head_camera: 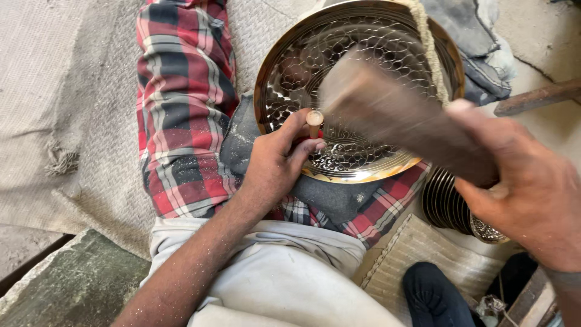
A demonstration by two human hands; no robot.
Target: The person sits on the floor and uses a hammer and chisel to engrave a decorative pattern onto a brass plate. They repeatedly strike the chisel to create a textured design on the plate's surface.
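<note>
Left hand (275, 163) mid-frame is clamped on a punch (314, 123) against the brass plate (363, 91); right hand (532, 194), lower right, grips a blurry hammer (399, 115).

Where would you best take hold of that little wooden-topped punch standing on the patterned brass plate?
Probably on the shaft just under the round wooden top of the punch, pinched from the near left side, as the left hand does now. It stands roughly upright on the brass plate, so a low side grip leaves the top bare for the blurred hammer in the right hand.
</note>
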